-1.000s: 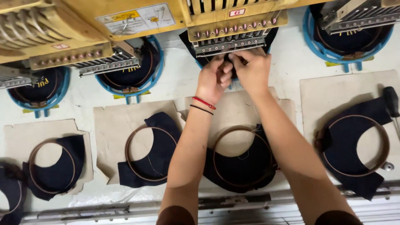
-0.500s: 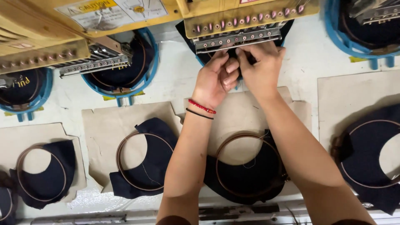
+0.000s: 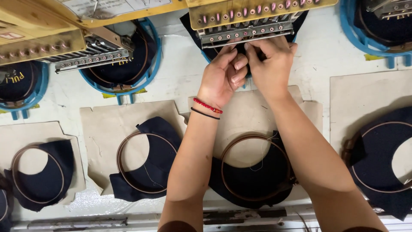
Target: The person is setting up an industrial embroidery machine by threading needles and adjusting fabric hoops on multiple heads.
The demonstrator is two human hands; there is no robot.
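1. Yellow machine heads fill more of the top edge than half a second ago; the view has crept closer and a little left, so the blue frame at the far right now shows only a corner.
2. Both hands keep the same spot under the needle bar [image 3: 246, 34], pressed together as before; their pose has barely changed.
3. Left hand [image 3: 221, 77] lies half curled, fingers bent toward the right hand, fingertips just under the needle bar. Red and black bands sit on its wrist.
4. Right hand [image 3: 270, 64] is curled tighter, its fingertips pinched together at the bar's lower edge. What they pinch is too small to make out; a thread or a needle, I cannot tell.
5. Dark cloth [image 3: 214, 53] in the middle blue frame lies directly beneath both hands, touching or nearly so.
6. Nearer the person, a brown hoop [image 3: 227, 154] with navy fabric rests on paper backing [image 3: 249, 116] between the forearms, well apart from the hands.
7. Hidden: the hands cover most of the middle frame, and the forearms cover parts of the hoop. Neighbouring hoops at the left and right edges are cut off.
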